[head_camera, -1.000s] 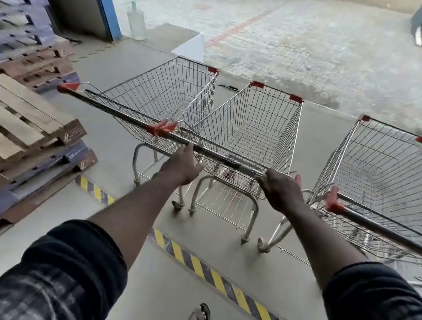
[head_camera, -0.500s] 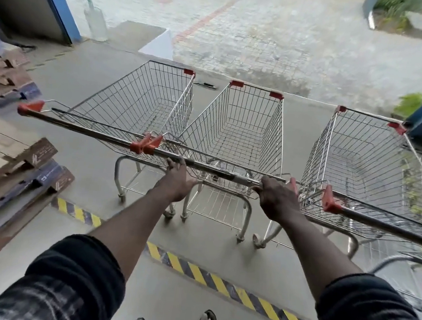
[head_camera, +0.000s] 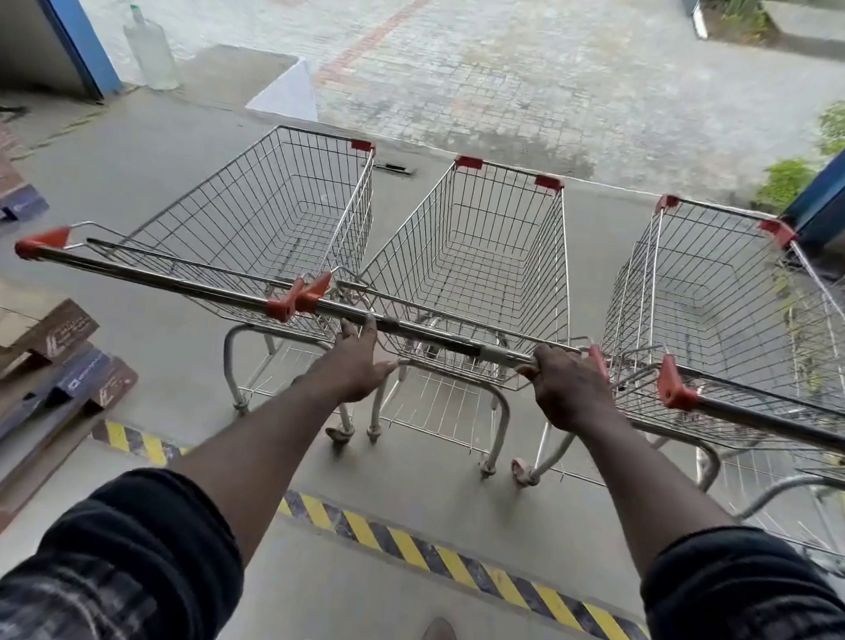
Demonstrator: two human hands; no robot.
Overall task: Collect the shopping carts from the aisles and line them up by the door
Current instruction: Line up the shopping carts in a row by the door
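The right hand curls round the handle of the middle cart; the left hand rests on it, fingers loosely spread. That cart stands by the doorway, just beside the left cart, apart from the right cart. This looks like the lining-up step; next, probably square it and release

Soft daylight from the doorway; edges bowed, perhaps slightly blurred.

On handle of middle cart: right grip curled round bar, left grip touching, uncurled.
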